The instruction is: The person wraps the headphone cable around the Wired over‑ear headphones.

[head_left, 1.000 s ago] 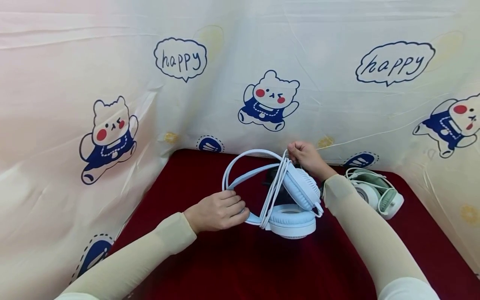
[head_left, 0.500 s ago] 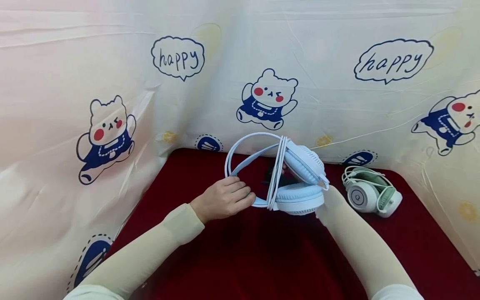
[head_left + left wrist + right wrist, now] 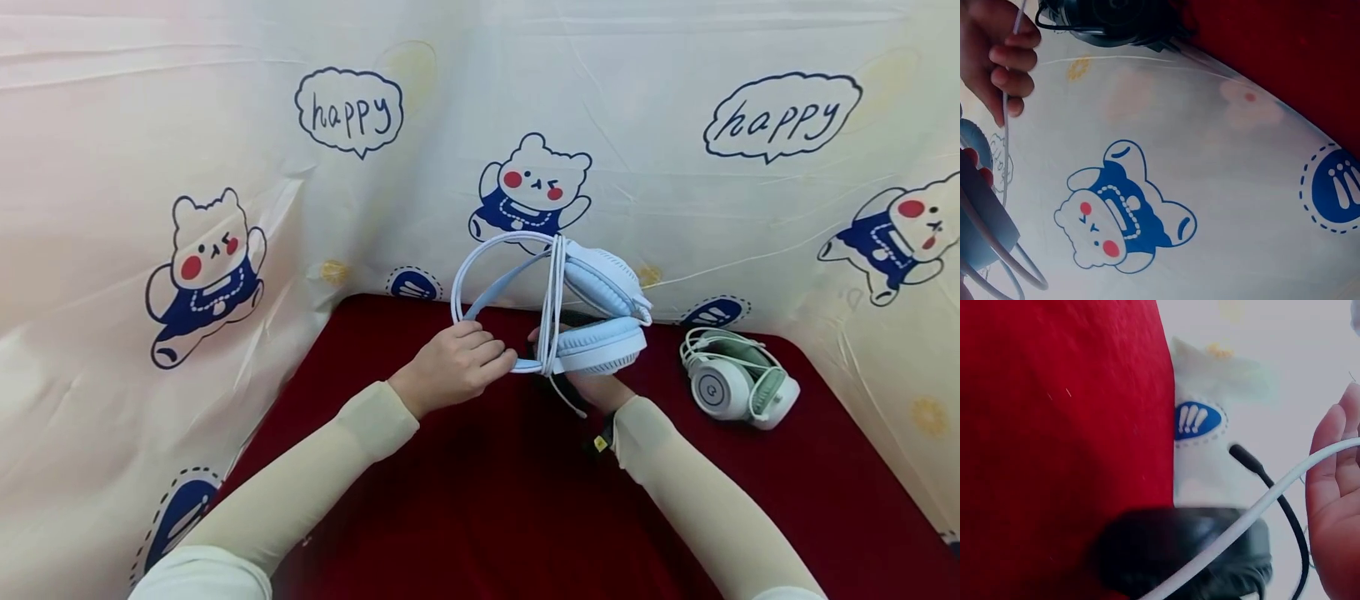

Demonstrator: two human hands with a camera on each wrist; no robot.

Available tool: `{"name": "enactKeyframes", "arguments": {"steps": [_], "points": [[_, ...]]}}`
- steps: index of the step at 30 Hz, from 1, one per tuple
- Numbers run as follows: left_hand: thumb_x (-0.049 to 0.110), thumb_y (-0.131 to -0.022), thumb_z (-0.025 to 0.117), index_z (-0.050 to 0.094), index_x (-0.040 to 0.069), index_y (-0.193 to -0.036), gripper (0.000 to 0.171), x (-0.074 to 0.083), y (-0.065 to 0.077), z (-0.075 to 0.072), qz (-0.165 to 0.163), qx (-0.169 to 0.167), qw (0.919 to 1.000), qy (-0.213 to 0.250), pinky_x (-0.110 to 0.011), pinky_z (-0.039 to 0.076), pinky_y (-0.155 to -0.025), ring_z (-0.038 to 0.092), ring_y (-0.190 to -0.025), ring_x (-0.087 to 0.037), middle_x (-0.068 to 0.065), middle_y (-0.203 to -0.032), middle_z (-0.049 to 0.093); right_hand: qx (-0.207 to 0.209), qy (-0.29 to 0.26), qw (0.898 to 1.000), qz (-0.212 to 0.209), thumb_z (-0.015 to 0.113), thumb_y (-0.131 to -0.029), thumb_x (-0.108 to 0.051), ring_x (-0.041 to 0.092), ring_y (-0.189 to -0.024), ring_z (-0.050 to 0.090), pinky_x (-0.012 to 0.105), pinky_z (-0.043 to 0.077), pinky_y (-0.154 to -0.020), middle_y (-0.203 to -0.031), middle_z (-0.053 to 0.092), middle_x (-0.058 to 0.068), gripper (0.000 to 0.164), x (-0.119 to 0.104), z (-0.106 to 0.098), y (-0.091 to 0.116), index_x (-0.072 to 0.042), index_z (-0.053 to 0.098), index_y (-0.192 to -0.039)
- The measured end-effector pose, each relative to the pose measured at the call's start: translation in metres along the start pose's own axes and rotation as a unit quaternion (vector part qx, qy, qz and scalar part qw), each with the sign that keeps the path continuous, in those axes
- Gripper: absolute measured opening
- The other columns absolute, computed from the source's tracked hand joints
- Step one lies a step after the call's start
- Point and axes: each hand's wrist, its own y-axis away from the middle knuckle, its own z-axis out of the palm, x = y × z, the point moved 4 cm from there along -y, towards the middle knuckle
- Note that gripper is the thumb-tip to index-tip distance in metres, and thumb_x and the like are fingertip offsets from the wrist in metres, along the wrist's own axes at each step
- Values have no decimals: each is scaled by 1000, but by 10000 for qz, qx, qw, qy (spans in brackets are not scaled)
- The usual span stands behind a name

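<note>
My left hand (image 3: 456, 367) grips the headband of pale blue headphones (image 3: 600, 275), holding them up with both ear cups towards the right. Several turns of white cable (image 3: 553, 292) wrap across the band beside the cups. Below and behind the cups is my right hand (image 3: 600, 390), partly hidden by them. In the left wrist view, the fingers of that right hand (image 3: 1007, 62) curl round a strand of the cable (image 3: 1005, 131). A short loose cable end hangs under the lower cup in the head view.
A black headset (image 3: 1166, 544) with a microphone boom (image 3: 1247, 459) lies behind the raised headphones. White and green headphones (image 3: 716, 387), cable wrapped round them, rest at the right on the red tabletop (image 3: 465, 517). A printed cloth curtain (image 3: 645, 200) stands close behind the table.
The headphones have risen, held in the left hand. The right hand has gone from above the cups, round behind them, to below, carrying the cable.
</note>
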Motion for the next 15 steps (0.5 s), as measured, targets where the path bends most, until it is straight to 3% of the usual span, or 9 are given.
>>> {"name": "enactKeyframes", "arguments": {"steps": [1,4,6,11,15], "points": [[14,-88,70,69,12,-111,23,-2,0,1,-36,-6,10000,18,-31,49,-90,69,-88,-16,-2,-99,73,455,-370,9982,128,45,-102,-11,37,-95,59,41,45,-91,-103,62,23,32,-17,10,-10,10,50,-125],[12,-88,69,69,12,-110,21,-7,0,5,-140,1,9999,90,-31,50,-88,69,-86,-16,-2,-96,73,718,-591,9934,676,48,-103,-19,29,-77,63,38,53,-78,-87,64,14,27,-23,25,-12,2,57,-117],[11,-88,68,69,11,-108,20,-10,0,7,-190,18,9997,132,-31,50,-86,68,-85,-16,-2,-95,73,930,-832,9865,1058,45,-104,-18,22,-74,64,34,55,-73,-84,63,9,23,-24,32,-10,0,59,-111],[8,-89,64,70,10,-106,17,-17,1,12,-274,77,9994,218,-30,51,-84,68,-83,-16,-3,-93,73,1159,-964,9731,1742,38,-106,-23,21,-72,66,37,56,-72,-86,61,11,38,-22,46,-6,11,54,-112],[6,-90,60,70,10,-104,18,-21,1,16,-290,121,9993,212,-30,51,-82,68,-82,-16,-3,-91,73,1082,-764,9747,1803,38,-106,-30,24,-73,67,39,56,-71,-87,62,15,49,-20,53,-3,16,53,-118]]}}
